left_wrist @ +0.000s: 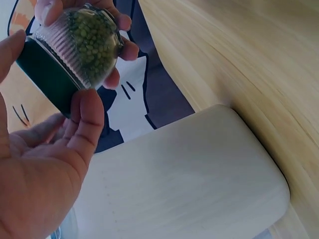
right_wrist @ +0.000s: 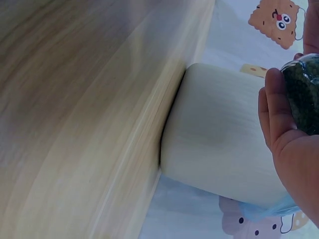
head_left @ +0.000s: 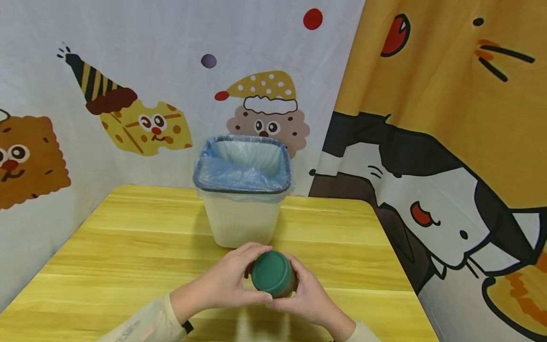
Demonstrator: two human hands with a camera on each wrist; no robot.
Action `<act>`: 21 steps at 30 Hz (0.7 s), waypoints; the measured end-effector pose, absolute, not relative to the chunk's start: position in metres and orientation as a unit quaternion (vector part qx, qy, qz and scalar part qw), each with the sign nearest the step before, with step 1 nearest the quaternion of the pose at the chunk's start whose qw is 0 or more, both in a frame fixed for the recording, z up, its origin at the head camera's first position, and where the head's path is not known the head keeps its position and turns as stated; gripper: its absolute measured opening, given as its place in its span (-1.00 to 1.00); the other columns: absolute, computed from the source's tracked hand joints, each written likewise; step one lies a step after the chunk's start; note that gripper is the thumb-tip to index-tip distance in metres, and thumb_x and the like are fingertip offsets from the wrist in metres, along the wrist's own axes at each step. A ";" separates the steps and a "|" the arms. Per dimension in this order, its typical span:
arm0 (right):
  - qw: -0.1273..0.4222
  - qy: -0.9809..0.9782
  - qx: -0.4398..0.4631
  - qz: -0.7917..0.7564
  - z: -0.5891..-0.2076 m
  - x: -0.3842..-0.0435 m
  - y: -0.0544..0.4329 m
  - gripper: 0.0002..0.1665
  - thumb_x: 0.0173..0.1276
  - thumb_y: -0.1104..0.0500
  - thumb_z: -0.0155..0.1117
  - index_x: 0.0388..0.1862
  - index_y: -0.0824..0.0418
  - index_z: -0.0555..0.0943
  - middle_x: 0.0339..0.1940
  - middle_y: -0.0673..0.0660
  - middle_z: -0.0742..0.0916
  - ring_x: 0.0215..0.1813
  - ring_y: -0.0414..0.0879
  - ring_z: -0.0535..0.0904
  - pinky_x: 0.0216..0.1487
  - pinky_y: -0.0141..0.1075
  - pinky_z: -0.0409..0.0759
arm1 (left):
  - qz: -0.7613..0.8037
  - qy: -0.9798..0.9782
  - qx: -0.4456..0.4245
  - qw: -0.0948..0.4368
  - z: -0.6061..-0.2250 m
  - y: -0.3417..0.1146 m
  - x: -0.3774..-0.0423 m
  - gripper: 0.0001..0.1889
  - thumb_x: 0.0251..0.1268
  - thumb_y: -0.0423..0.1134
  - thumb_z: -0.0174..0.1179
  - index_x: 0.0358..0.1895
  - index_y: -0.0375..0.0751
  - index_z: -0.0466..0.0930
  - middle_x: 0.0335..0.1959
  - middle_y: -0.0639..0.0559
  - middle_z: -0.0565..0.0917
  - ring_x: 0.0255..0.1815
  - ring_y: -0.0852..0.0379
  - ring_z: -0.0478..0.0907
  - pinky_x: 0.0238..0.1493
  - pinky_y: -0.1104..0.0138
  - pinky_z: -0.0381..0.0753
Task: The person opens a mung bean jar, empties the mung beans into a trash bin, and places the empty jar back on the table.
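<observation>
A clear ribbed jar (left_wrist: 92,47) of small green beans, closed by a dark green lid (head_left: 270,272), is held above the table near its front. My left hand (head_left: 231,280) grips the lid from the left, with thumb and fingers at its edge in the left wrist view. My right hand (head_left: 309,294) holds the jar's body from the right, fingers curled round it. In the right wrist view the jar is partly cut off at the frame's edge. The left wrist view shows the jar tilted, lid toward the lower left.
Just beyond the hands, a cream waste bin (head_left: 243,218) stands on the wood-grain table (head_left: 141,237). A blue plastic bag (head_left: 239,171) lines it and folds over its dark rim. Cartoon-printed curtains (head_left: 162,38) hang behind the table and on its right.
</observation>
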State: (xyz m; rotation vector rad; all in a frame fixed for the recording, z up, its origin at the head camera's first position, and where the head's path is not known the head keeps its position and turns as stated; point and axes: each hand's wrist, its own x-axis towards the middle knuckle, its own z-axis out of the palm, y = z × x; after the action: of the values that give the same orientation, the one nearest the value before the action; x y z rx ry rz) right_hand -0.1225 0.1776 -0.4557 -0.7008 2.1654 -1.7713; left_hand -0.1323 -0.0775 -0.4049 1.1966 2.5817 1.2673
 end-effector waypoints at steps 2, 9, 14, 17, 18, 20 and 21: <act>0.134 0.736 -0.247 -0.615 -0.456 -0.123 0.178 0.03 0.29 0.21 0.63 0.65 -0.04 0.31 0.48 0.16 0.60 0.32 -0.13 0.67 0.28 -0.30 0.70 | 0.407 0.822 0.399 0.015 -0.405 -0.080 -0.132 -0.12 0.33 0.04 0.51 0.59 -0.26 0.35 0.41 -0.13 0.57 -0.18 0.33 0.54 -0.20 0.46 0.65; 0.141 0.719 -0.279 -0.621 -0.456 -0.123 0.178 0.03 0.28 0.25 0.63 0.66 0.02 0.32 0.49 0.23 0.60 0.35 -0.14 0.67 0.30 -0.31 0.69 | 0.405 0.797 0.447 0.005 -0.407 -0.085 -0.135 -0.13 0.34 -0.13 0.49 0.63 -0.29 0.28 0.47 -0.19 0.54 -0.24 0.35 0.50 -0.25 0.50 0.63; 0.153 0.713 -0.281 -0.624 -0.456 -0.123 0.177 0.02 0.28 0.26 0.62 0.65 0.02 0.33 0.48 0.23 0.61 0.35 -0.14 0.67 0.31 -0.32 0.68 | 0.408 0.789 0.460 -0.003 -0.410 -0.086 -0.136 -0.15 0.33 -0.14 0.49 0.61 -0.26 0.30 0.44 -0.17 0.56 -0.24 0.41 0.46 -0.26 0.49 0.64; 0.154 0.714 -0.280 -0.623 -0.457 -0.122 0.177 0.02 0.28 0.26 0.62 0.65 0.02 0.33 0.48 0.23 0.61 0.34 -0.13 0.67 0.31 -0.32 0.68 | 0.409 0.788 0.460 -0.005 -0.411 -0.086 -0.136 -0.16 0.32 -0.13 0.50 0.60 -0.25 0.32 0.42 -0.15 0.56 -0.23 0.40 0.47 -0.26 0.46 0.67; 0.153 0.715 -0.280 -0.622 -0.457 -0.122 0.177 0.02 0.28 0.26 0.62 0.65 0.03 0.33 0.48 0.23 0.61 0.35 -0.13 0.67 0.31 -0.32 0.68 | 0.409 0.789 0.459 -0.006 -0.411 -0.086 -0.136 -0.16 0.31 -0.13 0.50 0.60 -0.25 0.32 0.41 -0.15 0.56 -0.23 0.40 0.47 -0.25 0.46 0.67; 0.153 0.718 -0.278 -0.620 -0.457 -0.122 0.177 0.02 0.27 0.25 0.62 0.65 0.02 0.33 0.48 0.22 0.61 0.34 -0.14 0.67 0.32 -0.32 0.67 | 0.408 0.791 0.457 -0.007 -0.411 -0.087 -0.136 -0.16 0.31 -0.12 0.51 0.59 -0.24 0.33 0.40 -0.13 0.57 -0.24 0.40 0.47 -0.25 0.48 0.66; 0.153 0.719 -0.277 -0.619 -0.457 -0.122 0.177 0.02 0.27 0.25 0.62 0.65 0.01 0.33 0.48 0.22 0.61 0.34 -0.14 0.67 0.32 -0.33 0.67 | 0.407 0.792 0.456 -0.008 -0.411 -0.087 -0.136 -0.16 0.31 -0.11 0.51 0.59 -0.24 0.33 0.40 -0.13 0.57 -0.25 0.38 0.48 -0.26 0.49 0.65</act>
State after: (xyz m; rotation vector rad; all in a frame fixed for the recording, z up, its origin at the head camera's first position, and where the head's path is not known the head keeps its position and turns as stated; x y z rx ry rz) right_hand -0.1224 0.1765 -0.4573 -0.7944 2.0619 -1.7755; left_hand -0.1363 -0.0867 -0.4113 1.4385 2.4998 1.2849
